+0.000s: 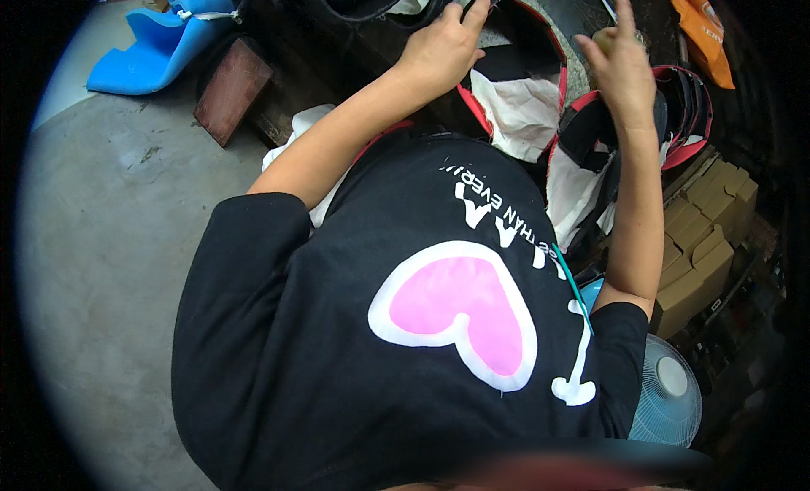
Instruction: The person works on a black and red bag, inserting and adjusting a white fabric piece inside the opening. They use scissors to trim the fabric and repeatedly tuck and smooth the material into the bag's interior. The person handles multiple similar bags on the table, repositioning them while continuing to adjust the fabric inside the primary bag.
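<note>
My left hand (443,51) is at the upper middle, its fingers stretched and apart. The fingertips are at the edge of a curved black piece with red edging (564,65), shaped like a shoe upper. White lining cloth (521,111) hangs out of it. To the right, my right hand (626,78) is raised with index finger and thumb spread; its other fingers are partly hidden. Close behind it lie a tan roundish thing (604,40) and a thin pale pointed thing (604,3), both too small to name. Below my right wrist is another red-edged black piece (591,124).
More black pieces (346,6) lie at the top; a red-edged stack (696,111) is right. A blue foam-like sheet (160,52) and brown block (234,90) are left. Cardboard boxes (700,229), a fan (673,390) and an orange bag (702,31) stand or lie right.
</note>
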Available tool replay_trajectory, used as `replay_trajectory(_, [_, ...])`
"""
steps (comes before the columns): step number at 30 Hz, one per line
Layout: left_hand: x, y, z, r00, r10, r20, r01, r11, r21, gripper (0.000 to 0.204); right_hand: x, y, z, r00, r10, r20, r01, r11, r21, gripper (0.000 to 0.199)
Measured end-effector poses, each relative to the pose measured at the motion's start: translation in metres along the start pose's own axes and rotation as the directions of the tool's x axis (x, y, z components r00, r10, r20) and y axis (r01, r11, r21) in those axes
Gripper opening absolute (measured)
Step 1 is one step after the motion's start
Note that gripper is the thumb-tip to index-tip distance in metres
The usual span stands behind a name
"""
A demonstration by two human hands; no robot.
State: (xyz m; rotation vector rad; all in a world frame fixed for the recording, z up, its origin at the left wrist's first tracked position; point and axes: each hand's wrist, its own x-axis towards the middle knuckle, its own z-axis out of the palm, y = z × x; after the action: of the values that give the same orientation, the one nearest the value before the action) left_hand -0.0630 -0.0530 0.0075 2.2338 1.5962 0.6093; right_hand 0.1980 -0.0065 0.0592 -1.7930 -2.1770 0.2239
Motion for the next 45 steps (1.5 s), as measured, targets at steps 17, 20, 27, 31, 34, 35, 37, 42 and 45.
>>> replay_trajectory(17, [0.015,-0.026,0.03,0.588,0.695,-0.414,-0.565,0.719,0.405,0.046,-0.027,-0.058,0.026,0.87,-0.33,-0.367,0.397,0.91,0.122,0.078])
replay_trajectory(20, [0.01,-0.024,0.038,0.823,0.561,-0.09,-0.541,0.822,0.179,0.043,-0.046,-0.051,0.057,0.975,-0.208,-0.072,0.22,0.924,0.312,0.082])
replay_trajectory(27, [0.009,-0.033,0.048,0.821,0.569,0.052,-0.571,0.819,0.05,0.019,-0.046,-0.01,0.086,0.97,-0.165,0.176,0.128,0.97,0.207,0.092])
replay_trajectory(31, [0.006,-0.016,0.044,0.814,0.578,-0.065,-0.581,0.807,-0.105,0.015,-0.044,-0.008,0.084,0.968,-0.202,0.151,0.163,0.958,0.238,0.091])
replay_trajectory(34, [-0.003,-0.007,0.034,0.873,0.483,-0.06,-0.485,0.852,-0.195,0.018,-0.044,-0.01,0.082,0.962,-0.188,0.199,0.145,0.966,0.213,0.087])
replay_trajectory(35, [-0.004,-0.007,0.031,0.896,0.445,-0.001,-0.434,0.874,-0.219,0.018,-0.044,-0.01,0.082,0.957,-0.194,0.216,0.15,0.967,0.204,0.086])
replay_trajectory(37, [-0.001,-0.009,0.025,0.876,0.466,0.12,-0.436,0.875,-0.211,0.016,-0.046,-0.011,0.082,0.952,-0.219,0.213,0.175,0.962,0.21,0.084])
replay_trajectory(42, [0.025,-0.005,0.033,0.966,0.149,0.214,-0.111,0.978,-0.178,0.026,-0.053,-0.014,0.081,0.961,-0.2,0.192,0.13,0.937,0.325,0.081])
replay_trajectory(45, [0.048,0.0,0.042,0.901,0.192,0.388,-0.152,0.98,-0.132,0.026,-0.056,-0.017,0.076,0.978,-0.161,0.131,0.084,0.883,0.461,0.083])
